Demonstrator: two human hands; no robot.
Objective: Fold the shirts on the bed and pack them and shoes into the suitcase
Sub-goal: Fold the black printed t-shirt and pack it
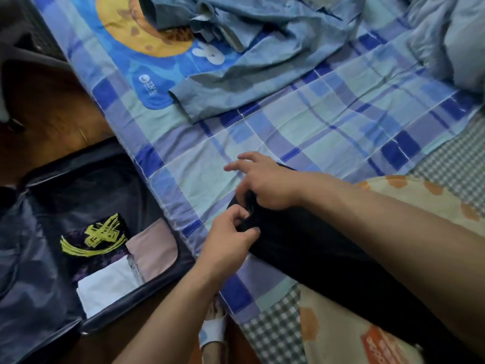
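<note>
A bed covered with a blue, lilac and pale green checked sheet fills most of the view, with a brown floor along its left side. On the near part of the bed lies a black shirt, folded into a long narrow strip that runs from the middle of the sheet toward the lower right corner. Both hands meet at its far end: the left hand pinches the edge of the black cloth between thumb and curled fingers, and the right hand grips the same end just beside it with thumb and lower fingers, while its index and middle fingers stretch out over the sheet. A crumpled light blue shirt lies spread near the head of the bed, well apart from the hands. On the floor against the bed's left edge stands an open dark suitcase, holding a folded black garment with a yellow print, a pink one and a white one, side by side.
</note>
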